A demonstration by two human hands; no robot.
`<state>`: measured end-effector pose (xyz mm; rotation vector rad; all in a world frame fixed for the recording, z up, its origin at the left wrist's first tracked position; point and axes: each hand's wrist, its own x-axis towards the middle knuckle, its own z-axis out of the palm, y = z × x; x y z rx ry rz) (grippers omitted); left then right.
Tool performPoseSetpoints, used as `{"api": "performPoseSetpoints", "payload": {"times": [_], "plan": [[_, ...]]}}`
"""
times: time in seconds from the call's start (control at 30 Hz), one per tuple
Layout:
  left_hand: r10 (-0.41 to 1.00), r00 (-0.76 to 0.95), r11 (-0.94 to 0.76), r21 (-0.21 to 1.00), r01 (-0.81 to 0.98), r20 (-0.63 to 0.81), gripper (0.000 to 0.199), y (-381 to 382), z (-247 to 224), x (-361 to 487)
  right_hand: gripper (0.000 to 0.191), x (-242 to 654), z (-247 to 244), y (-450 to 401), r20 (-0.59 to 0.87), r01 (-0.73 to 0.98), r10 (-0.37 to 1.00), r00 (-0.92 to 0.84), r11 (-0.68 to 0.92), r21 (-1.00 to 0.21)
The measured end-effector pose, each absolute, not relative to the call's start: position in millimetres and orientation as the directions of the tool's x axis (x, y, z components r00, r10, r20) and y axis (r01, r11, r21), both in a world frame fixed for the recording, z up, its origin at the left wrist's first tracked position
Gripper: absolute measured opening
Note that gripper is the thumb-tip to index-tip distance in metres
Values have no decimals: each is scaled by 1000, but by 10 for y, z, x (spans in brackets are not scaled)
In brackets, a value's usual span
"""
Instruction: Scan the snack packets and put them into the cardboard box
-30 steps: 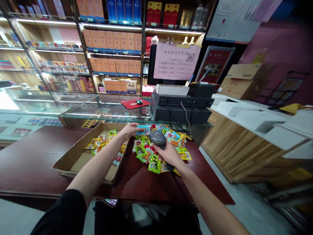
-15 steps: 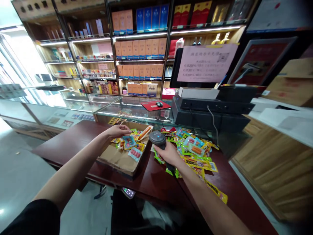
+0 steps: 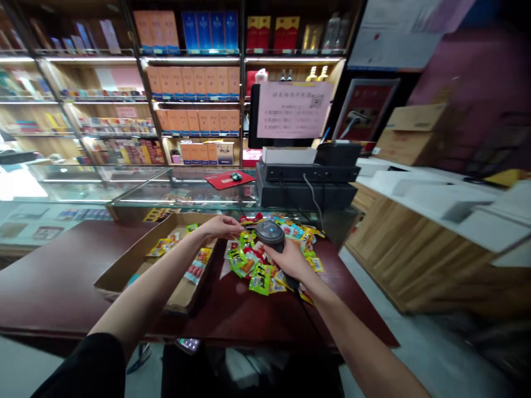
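Note:
My right hand [image 3: 290, 258] is wrapped round the handle of a black barcode scanner [image 3: 270, 232], whose head tilts over a pile of snack packets [image 3: 261, 277]. My left hand [image 3: 223, 226] hovers at the pile's left edge, near the scanner head. Its thumb and fingers are drawn together, and whatever may be between them cannot be made out. Left of the pile lies a shallow cardboard box [image 3: 182, 298] with several small packets in it, partly hidden by my left forearm. A pack of pink sausages [image 3: 194, 271] shows inside the box.
Both box and pile rest on a dark red wooden table [image 3: 53, 265]. Behind stands a glass counter [image 3: 186, 188] with a mouse [image 3: 235, 177] on a red mat and a monitor [image 3: 254, 116] bearing a pink notice. The scanner's cable runs toward me. A phone [image 3: 188, 345] lies below the table edge.
My left hand has moved right, from above the cardboard box to the edge of the packet pile. My right hand still grips the scanner. The camera view has turned to the right.

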<state>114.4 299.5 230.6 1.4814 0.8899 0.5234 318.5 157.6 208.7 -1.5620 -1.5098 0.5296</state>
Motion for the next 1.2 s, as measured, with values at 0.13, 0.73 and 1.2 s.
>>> {"api": "performPoseSetpoints", "payload": {"times": [0.13, 0.73, 1.2], "plan": [[703, 704, -120, 960, 254, -99, 35, 2979, 2102, 1833, 28, 3578, 2013, 1396, 158, 571, 945, 287, -36, -820], [373, 903, -739, 520, 428, -213, 38, 2781, 1621, 2002, 34, 3662, 1724, 1064, 288, 654, 814, 504, -142, -743], [936, 349, 24, 976, -217, 54, 46, 3276, 1804, 1854, 33, 3287, 1775, 1396, 267, 574, 889, 373, 5, -819]]}}
